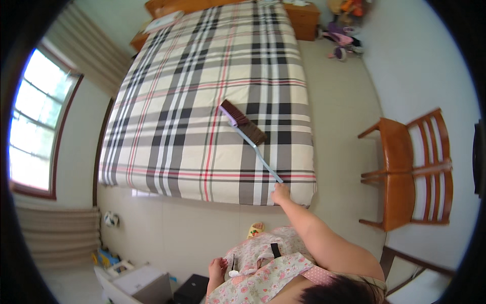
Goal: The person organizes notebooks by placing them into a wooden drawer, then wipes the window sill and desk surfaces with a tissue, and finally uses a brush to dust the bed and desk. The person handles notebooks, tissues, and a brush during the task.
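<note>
My right hand (281,193) grips the end of a long, pale blue handle at the bed's near right corner. The handle belongs to a bed brush (243,121) with dark bristles, maroon at the far half and brown at the near half. Its head lies slantwise over a plaid bedspread (193,148) in cream, black, grey and red. My left hand (217,268) hangs low beside my floral clothing (265,277), fingers loosely curled and nothing visible in them. The bedspread looks mostly smooth, with faint creases beyond the brush.
Two wooden chairs (398,171) stand along the right wall. A ball (111,219), a white box (144,283) and a black box (191,288) are on the floor at lower left. A child's tricycle (340,41) stands near the nightstand (303,21). A window (38,125) is at left.
</note>
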The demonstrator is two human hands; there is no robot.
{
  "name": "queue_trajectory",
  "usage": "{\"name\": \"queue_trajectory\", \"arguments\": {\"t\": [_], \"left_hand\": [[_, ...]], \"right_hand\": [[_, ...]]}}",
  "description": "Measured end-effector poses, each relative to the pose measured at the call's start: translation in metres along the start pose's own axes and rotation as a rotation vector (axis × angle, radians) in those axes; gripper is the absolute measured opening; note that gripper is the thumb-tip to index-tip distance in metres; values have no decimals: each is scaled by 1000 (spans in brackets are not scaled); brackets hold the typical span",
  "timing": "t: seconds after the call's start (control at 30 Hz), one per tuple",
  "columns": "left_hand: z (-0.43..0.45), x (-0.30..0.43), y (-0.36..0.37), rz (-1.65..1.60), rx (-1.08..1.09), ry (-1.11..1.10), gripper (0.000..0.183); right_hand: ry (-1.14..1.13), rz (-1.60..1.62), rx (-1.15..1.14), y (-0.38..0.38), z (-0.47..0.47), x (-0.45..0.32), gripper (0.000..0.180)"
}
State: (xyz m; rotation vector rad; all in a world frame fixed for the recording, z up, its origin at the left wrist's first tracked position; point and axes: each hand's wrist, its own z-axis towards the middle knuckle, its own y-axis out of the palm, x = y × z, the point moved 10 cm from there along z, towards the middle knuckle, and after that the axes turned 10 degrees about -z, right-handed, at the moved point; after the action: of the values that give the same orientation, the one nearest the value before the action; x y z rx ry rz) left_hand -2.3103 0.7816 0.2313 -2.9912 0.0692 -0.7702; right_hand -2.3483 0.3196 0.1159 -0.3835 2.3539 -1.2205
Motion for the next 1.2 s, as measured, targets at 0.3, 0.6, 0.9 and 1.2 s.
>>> {"name": "queue_trajectory", "arguments": {"t": [0.3, 0.6, 0.9, 1.2], "left_hand": [[-76, -166, 60, -13, 212, -162, 13], [-63, -207, 172, 251, -4, -120, 21], [-30, -196, 184, 94, -2, -30, 19], [-14, -207, 176, 73, -15, -62, 18]], "right_hand": [[-121, -1, -21, -26, 118, 1, 64], [-250, 121, -79, -6, 172, -50, 51], [-211, 386, 58, -121, 222, 26, 38], [-146, 562, 53, -101, 175, 28, 41]]}}
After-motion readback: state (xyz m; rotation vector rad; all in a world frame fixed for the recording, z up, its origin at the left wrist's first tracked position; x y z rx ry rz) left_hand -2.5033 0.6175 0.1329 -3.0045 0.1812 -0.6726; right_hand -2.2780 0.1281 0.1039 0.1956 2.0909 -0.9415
